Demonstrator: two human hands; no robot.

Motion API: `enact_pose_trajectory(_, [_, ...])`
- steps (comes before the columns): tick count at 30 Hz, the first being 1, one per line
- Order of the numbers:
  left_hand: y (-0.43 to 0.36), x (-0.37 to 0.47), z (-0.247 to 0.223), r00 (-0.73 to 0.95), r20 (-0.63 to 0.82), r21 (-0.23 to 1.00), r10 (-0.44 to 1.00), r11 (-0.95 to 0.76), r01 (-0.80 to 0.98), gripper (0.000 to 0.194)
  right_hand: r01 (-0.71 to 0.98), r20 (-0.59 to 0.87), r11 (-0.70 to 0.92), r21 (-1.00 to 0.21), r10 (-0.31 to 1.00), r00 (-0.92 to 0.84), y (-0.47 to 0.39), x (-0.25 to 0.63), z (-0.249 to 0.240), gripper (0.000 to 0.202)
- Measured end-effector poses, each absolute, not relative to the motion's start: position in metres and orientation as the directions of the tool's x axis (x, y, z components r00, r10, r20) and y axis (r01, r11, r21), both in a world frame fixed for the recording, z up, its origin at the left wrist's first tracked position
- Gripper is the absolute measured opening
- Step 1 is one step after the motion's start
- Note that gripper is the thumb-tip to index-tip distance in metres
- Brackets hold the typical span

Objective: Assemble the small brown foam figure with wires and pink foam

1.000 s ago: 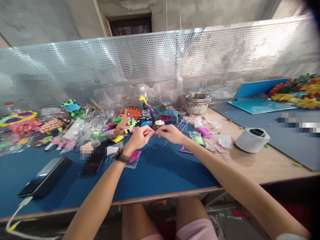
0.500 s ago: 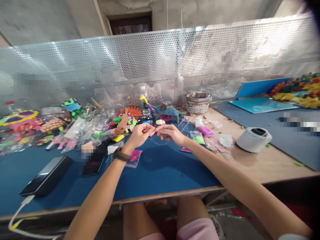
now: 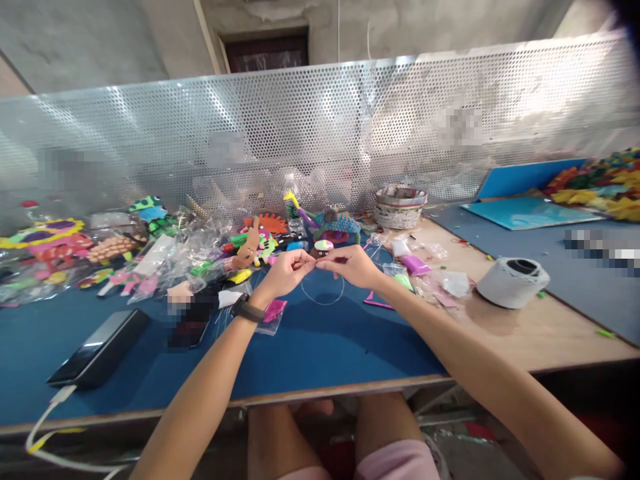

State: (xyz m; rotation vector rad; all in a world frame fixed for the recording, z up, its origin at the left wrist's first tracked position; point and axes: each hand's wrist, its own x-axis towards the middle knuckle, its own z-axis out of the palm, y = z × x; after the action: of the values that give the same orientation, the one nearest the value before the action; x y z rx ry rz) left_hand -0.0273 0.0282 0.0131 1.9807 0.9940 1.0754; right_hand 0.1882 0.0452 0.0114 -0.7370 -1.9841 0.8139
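We see thin pale thread [image 3: 323, 301], hanging as round loop above blue felt mat, not touching it. Both ends of loop go up to pinch point, where fingertips of left hand [image 3: 285, 272] and right hand [image 3: 354, 265] meet. We see small dark red piece [image 3: 340, 260] at right hand fingers, too small to tell shape. Thread looks slack, almost full circle.

You find no readable text here: the patches on the perforated metal screen [image 3: 320, 133] at twelve o'clock are blurred out, and the phone [image 3: 97, 347] at eight o'clock shows nothing legible.
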Motion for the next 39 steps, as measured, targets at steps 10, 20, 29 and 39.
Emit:
enact_pose_trajectory(10, [0.02, -0.02, 0.013, 0.355, 0.474, 0.629, 0.806, -0.592, 0.505, 0.031, -0.177, -0.149, -0.278, -0.944, 0.839, -0.523, 0.052, 0.172, 0.0, 0.026])
enact_pose_trajectory(20, [0.032, -0.03, 0.016, 0.233, 0.425, 0.83, 0.875, -0.48, 0.285, 0.036, 0.278, 0.618, 0.675, -0.683, 0.737, -0.273, 0.04, 0.177, 0.003, 0.035])
enact_pose_trajectory(29, [0.03, -0.029, 0.017, 0.266, 0.418, 0.829, 0.869, -0.485, 0.28, 0.035, 0.475, 0.684, 0.789, -0.391, 0.594, -0.424, 0.05, 0.186, -0.005, 0.031])
enact_pose_trajectory(39, [0.032, -0.031, 0.011, 0.289, 0.42, 0.789, 0.86, -0.503, 0.351, 0.031, 0.535, 0.67, 0.799, -0.275, 0.558, -0.49, 0.041, 0.182, 0.006, 0.025])
